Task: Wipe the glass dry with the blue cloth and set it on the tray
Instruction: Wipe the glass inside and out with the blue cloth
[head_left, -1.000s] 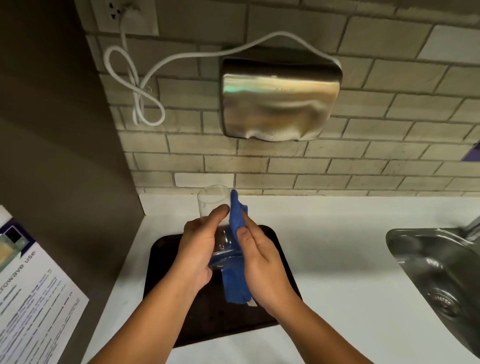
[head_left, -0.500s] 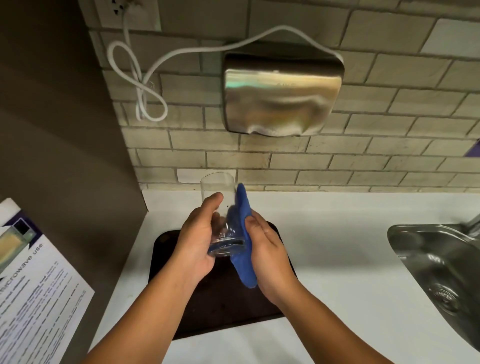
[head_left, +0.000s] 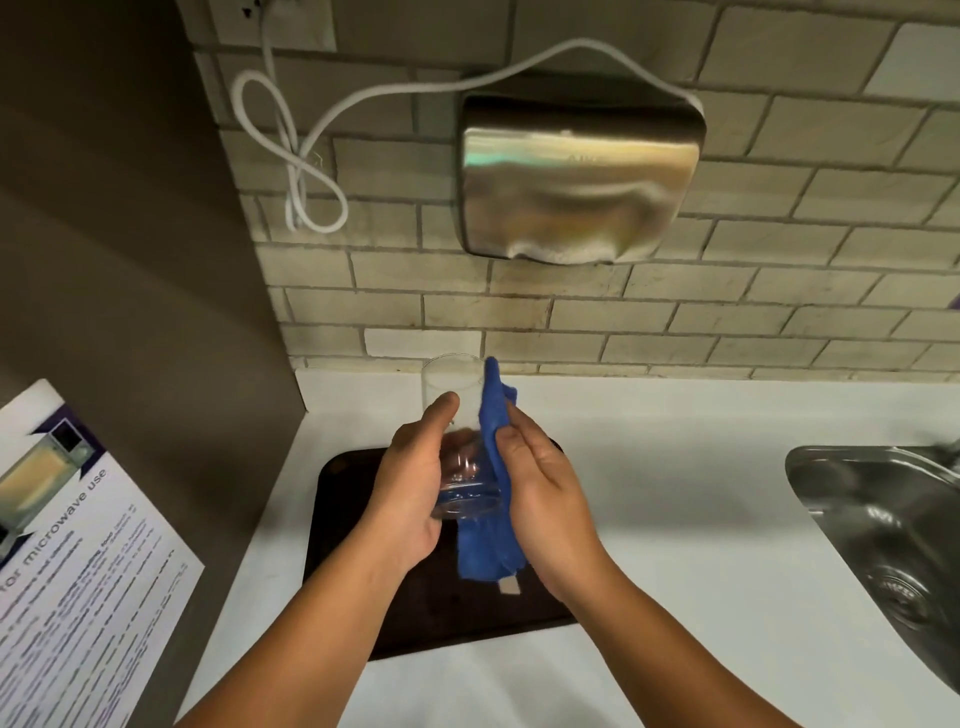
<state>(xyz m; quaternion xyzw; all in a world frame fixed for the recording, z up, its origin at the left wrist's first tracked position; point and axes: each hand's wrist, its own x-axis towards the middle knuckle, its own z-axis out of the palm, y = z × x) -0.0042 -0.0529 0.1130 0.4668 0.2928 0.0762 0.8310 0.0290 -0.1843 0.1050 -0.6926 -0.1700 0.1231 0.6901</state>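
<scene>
A clear drinking glass is held in the air above the dark tray, tilted with its mouth toward the wall. My left hand grips the glass around its lower half, thumb on top. My right hand presses the blue cloth flat against the right side of the glass. The cloth sticks up past the fingers near the rim and hangs down below the base, with a small white tag at its lower end. The tray lies on the white counter under both hands.
A steel sink is sunk into the counter at the right. A metal dispenser with a white cord hangs on the tiled wall. A printed microwave notice is on the brown panel at the left.
The right hand has slid the cloth along the side of the glass, more of it now hanging below the base. The left hand keeps its grip; the glass stays above the tray.
</scene>
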